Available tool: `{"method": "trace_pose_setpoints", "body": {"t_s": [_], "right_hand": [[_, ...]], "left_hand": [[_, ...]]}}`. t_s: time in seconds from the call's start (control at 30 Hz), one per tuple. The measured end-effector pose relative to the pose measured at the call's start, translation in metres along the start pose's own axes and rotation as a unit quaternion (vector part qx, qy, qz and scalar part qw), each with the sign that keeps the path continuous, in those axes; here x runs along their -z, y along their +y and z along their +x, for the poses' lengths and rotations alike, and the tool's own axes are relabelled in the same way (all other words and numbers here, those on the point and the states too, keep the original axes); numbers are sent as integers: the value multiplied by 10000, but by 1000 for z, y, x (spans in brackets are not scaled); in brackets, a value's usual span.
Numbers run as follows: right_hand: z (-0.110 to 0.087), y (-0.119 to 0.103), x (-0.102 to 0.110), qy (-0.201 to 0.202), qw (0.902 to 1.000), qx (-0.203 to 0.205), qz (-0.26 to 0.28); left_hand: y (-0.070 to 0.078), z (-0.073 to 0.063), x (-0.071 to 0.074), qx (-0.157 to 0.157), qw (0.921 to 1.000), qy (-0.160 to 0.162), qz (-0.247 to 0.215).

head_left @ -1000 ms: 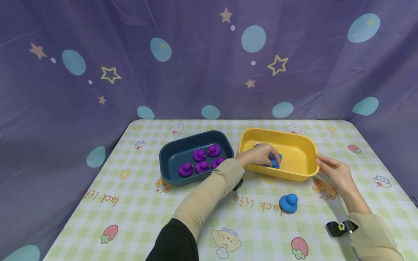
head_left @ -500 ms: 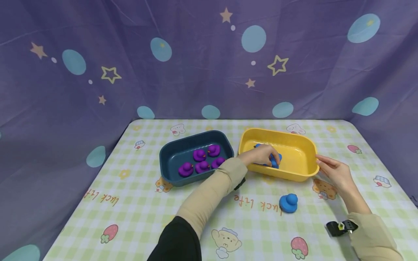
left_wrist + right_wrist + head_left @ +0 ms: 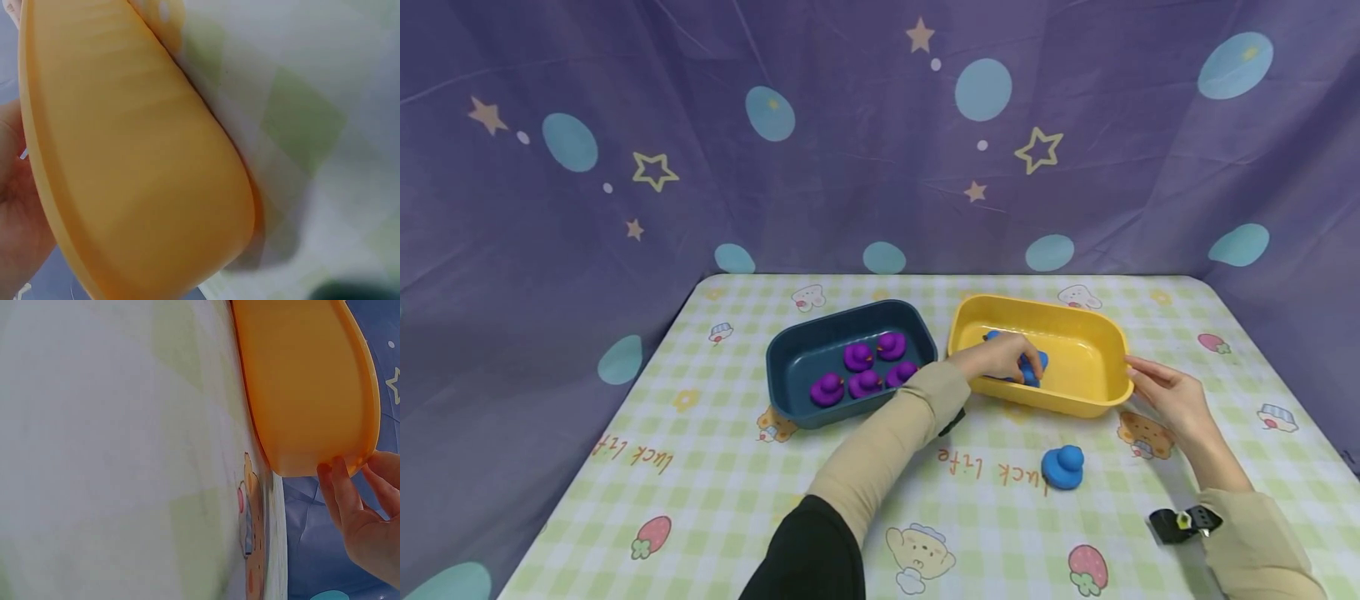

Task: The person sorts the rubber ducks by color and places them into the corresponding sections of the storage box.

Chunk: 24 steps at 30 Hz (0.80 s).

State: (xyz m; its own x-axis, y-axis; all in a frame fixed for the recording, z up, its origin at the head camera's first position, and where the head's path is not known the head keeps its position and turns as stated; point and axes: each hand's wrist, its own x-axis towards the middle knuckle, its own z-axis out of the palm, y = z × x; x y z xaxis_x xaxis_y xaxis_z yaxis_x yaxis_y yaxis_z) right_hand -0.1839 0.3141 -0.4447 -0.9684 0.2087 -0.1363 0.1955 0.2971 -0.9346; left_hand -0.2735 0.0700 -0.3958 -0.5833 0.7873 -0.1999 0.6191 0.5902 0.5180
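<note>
My left hand reaches over the near rim of the yellow bin and grips a blue rubber duck inside it, fingers curled down around it. More blue shows behind that hand, mostly covered. At the bin's right end, my right hand pinches the rim between thumb and fingers. The right wrist view shows those fingertips against the outer wall. In the left wrist view, the bin's near wall hides what the left hand holds. A loose blue rubber duck sits on the tablecloth in front of the bin.
Left of the yellow bin stands a dark teal bin with several purple rubber ducks in it; my left forearm passes across its near right corner. A checked tablecloth covers the table, and a purple curtain hangs behind.
My left hand has shifted very slightly to the right inside the yellow bin, still on the blue rubber duck. The right hand and both bins stay put.
</note>
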Motion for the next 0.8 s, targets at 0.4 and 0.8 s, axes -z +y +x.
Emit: {"method": "trace_pose_setpoints", "body": {"t_s": [0.4,0.8], "right_hand": [[-3,-2,-3,145,9998,-72,100],[-4,-7,-3,121,9999,-54,51]], "left_hand": [[-4,-5,0,-62,9991,322,-256],[1,-20,9,-220,9961,696,-487]]}}
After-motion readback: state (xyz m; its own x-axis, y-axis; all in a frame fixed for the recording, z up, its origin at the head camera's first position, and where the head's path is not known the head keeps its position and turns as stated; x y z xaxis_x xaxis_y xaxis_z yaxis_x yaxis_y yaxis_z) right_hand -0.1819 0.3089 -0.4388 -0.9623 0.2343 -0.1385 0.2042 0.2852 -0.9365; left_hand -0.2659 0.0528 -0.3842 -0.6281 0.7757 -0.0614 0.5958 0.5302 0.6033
